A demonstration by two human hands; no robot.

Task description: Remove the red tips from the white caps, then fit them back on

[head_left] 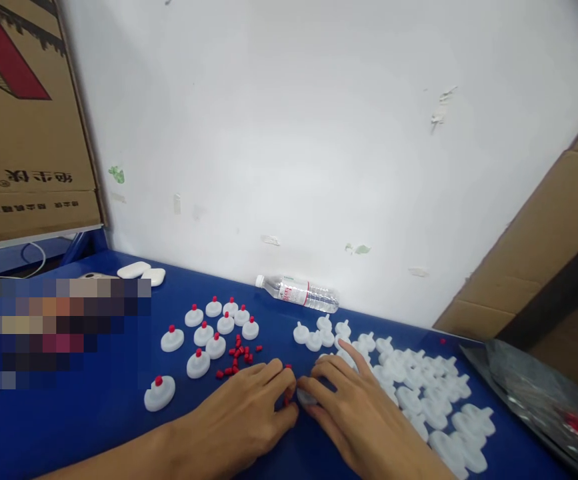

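My left hand (251, 410) is closed in a pinch, with a small red cap (287, 401) partly showing between thumb and fingers. Just to its right, my right hand (341, 400) curls its fingers around a white spout lid (307, 397), which is mostly hidden under them. Loose red caps (239, 352) lie scattered beyond my left hand. Farther left stand several white lids with red caps on their spouts, such as this capped lid (198, 363). To the right of my right hand spreads a pile of white spout lids (411, 373) with bare spouts.
A plastic water bottle (296, 292) lies against the white wall at the back of the blue table (119, 440). White rounded pieces (135, 269) sit at the back left. Cardboard (29, 133) stands on the left, and a clear plastic bag (533, 393) lies at the right edge.
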